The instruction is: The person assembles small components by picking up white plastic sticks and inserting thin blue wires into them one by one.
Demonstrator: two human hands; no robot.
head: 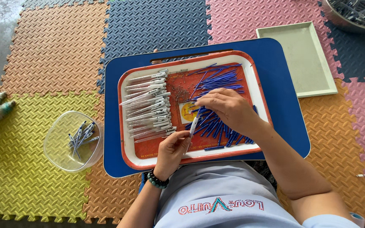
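Over the near edge of the red tray [146, 148], the left hand [172, 150] gripped a white pen barrel [194, 125]. Just beyond, the right hand [227, 109] pinched blue refills [216, 78] from the tray's far-right pile; white barrels [148, 105] lay on its left.

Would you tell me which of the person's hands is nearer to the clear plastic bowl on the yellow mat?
Left. The left hand holds a white pen barrel at the tray's near edge, right of the clear plastic bowl. The right hand rests farther right on the blue refills.

Blue refills [216, 80] on a red, white-rimmed tray [148, 150]; white barrels [148, 105]; blue board [275, 59] (ridged multicoloured mats [47, 50]).
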